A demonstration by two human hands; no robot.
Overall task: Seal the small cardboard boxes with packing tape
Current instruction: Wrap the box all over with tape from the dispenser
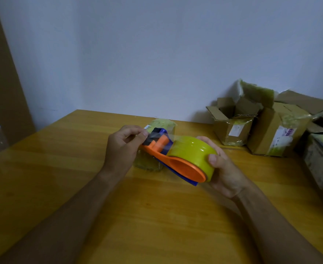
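Note:
An orange and blue tape dispenser (177, 164) with a yellowish roll of packing tape (193, 151) is held above the wooden table (156, 216). My right hand (223, 168) grips the roll end, thumb on its rim. My left hand (124, 145) pinches the tape's free end at the dispenser's black cutter head (153, 137). A clear strip of tape stretches from the roll to that head. Beneath the dispenser lies a small box (160, 124) wrapped in yellowish tape, partly hidden by it and my left hand.
Several cardboard boxes stand at the back right against the wall: one open with raised flaps (233, 126), one taped with a label (278, 134), another at the right edge (320, 164). A tall cardboard sheet (2, 92) leans at the left.

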